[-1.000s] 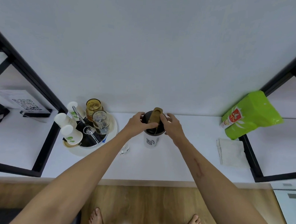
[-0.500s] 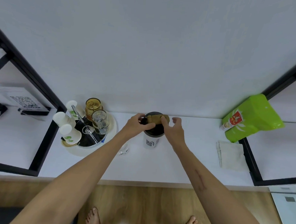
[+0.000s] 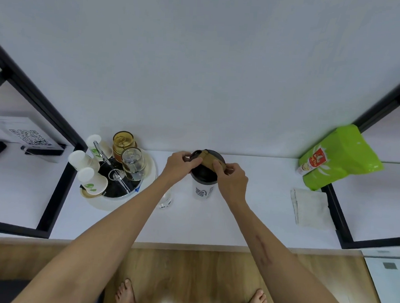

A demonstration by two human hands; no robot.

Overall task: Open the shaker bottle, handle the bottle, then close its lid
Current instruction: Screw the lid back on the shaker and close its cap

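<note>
The shaker bottle point(image 3: 203, 190) stands upright on the white counter point(image 3: 249, 214), a white body with a dark logo and a black lid point(image 3: 202, 174). A tan strap or flap point(image 3: 207, 162) lies across the top of the lid. My left hand point(image 3: 179, 163) pinches the left end of that tan piece at the lid's rim. My right hand point(image 3: 231, 178) grips its right end, with the fingers curled over the lid's right side. Both hands hide part of the lid.
A round tray point(image 3: 113, 193) at the left holds paper cups point(image 3: 92, 181), two glass jars point(image 3: 133, 163) and metal utensils. A small clear item point(image 3: 165, 201) lies under my left forearm. A folded cloth point(image 3: 309, 207) and a green pouch point(image 3: 340, 157) sit right. Black frames point(image 3: 53, 199) flank both sides.
The tan piece has swung from upright to lying flat across the lid. My right hand has closed down onto its right end; my left hand stays at the left rim.
</note>
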